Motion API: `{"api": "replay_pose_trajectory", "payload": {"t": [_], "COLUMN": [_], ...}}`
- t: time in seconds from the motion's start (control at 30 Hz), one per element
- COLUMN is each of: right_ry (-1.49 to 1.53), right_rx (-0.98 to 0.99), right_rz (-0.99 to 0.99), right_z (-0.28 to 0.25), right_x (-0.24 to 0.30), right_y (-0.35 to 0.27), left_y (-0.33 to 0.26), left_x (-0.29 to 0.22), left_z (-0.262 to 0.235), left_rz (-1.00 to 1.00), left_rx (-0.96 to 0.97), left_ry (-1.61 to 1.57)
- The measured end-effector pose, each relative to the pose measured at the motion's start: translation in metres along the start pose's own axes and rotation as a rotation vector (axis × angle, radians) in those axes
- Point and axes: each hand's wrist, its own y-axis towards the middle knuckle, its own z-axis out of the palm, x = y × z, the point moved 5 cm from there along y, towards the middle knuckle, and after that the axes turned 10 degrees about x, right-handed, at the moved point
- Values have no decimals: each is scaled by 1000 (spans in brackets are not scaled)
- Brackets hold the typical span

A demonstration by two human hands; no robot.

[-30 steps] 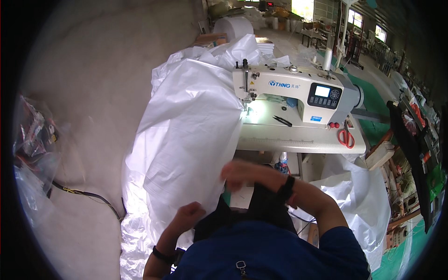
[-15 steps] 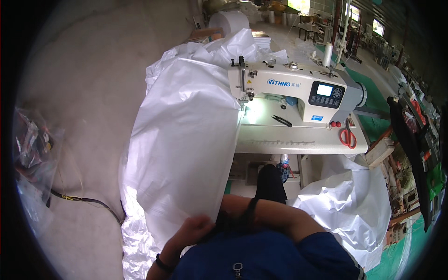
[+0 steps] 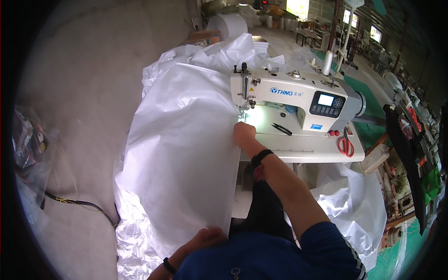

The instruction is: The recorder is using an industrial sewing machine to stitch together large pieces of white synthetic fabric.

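Note:
A large white plastic-like sheet [image 3: 186,126] drapes over the left side of the sewing machine table [image 3: 298,156] and hangs toward my lap. Its right edge runs from under the needle area of the white sewing machine [image 3: 266,88] down to my body. Close in front of the needle, my right hand [image 3: 245,135] is closed on that edge, arm stretched forward. Near my waist, my left hand [image 3: 209,237] is closed on the same edge lower down; its fingertips are partly hidden.
Black thread snips [image 3: 282,129] and red-handled scissors [image 3: 346,147] lie on the table, right of my right hand. A thread cone [image 3: 328,63] stands behind the machine. More white sheeting [image 3: 350,200] hangs at the right. A black cable [image 3: 79,202] crosses the floor at left.
My right hand has moved from near my waist up to the sheet edge by the needle. My left hand stays low at the edge, slightly nearer my body. The view has shifted a little.

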Motion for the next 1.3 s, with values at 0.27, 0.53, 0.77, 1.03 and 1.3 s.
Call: {"api": "replay_pose_trajectory", "payload": {"t": [0.27, 0.53, 0.77, 1.03, 1.3], "right_ry": [-165, 20, 190, 244, 345], "right_rx": [-196, -189, -126, -66, -60], "right_rz": [71, -23, 83, 45, 42], "right_z": [12, 21, 43, 41, 44], "right_x": [14, 12, 9, 10, 9], "right_y": [-1, -48, -65, -85, -89], "left_y": [19, 56, 79, 110, 147], "left_x": [-7, -30, -47, -50, -51], "left_z": [-9, -36, -42, -55, -67], "left_rz": [-29, 10, 272, 125, -85], "left_rx": [-71, -122, -398, -522, -342], "left_ry": [-170, 86, 315, 338, -259]}}
